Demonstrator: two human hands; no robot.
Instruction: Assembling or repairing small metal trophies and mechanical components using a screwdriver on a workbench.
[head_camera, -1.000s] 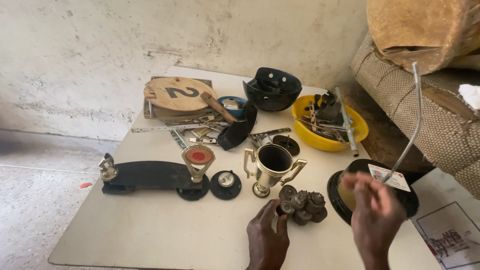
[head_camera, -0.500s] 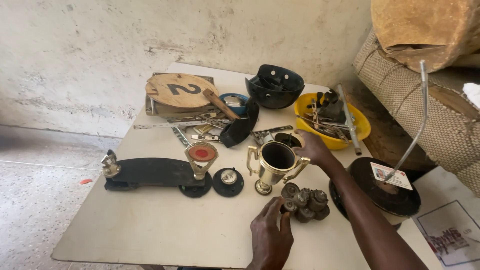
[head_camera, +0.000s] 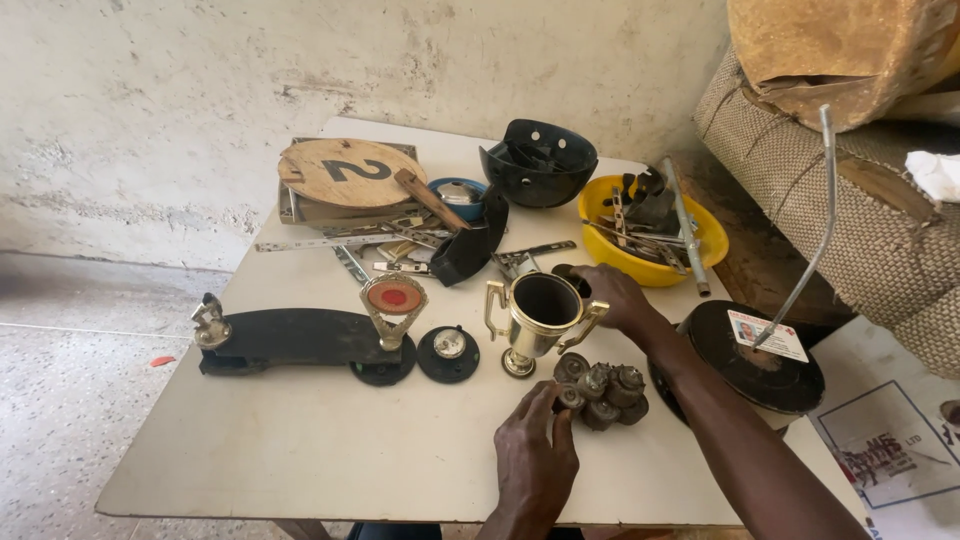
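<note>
Down on the worktop (head_camera: 300, 450) sit two hands and a spread of odd metal pieces. One left hand (head_camera: 535, 455) lies palm down, fingertips touching a single cluster of rusty round fittings (head_camera: 602, 385); its grip is loose and closed around nothing. One right hand (head_camera: 612, 295) reaches past the one gold cup with two handles (head_camera: 538, 318), just beside its far rim; whether its grip pinches anything there cannot be told. Left of the cup stand one small black round base (head_camera: 448, 354) and one gold stand with a red disc (head_camera: 394, 305), set on one long black plinth (head_camera: 290, 338) that carries one small metal figure (head_camera: 209, 318) at its left end. Farther back lie two helmets, one black (head_camera: 538, 160) and one yellow (head_camera: 650, 245) filled with tools, and one round wooden board (head_camera: 350, 172). One black disc (head_camera: 750, 360) lies at the right edge.
</note>
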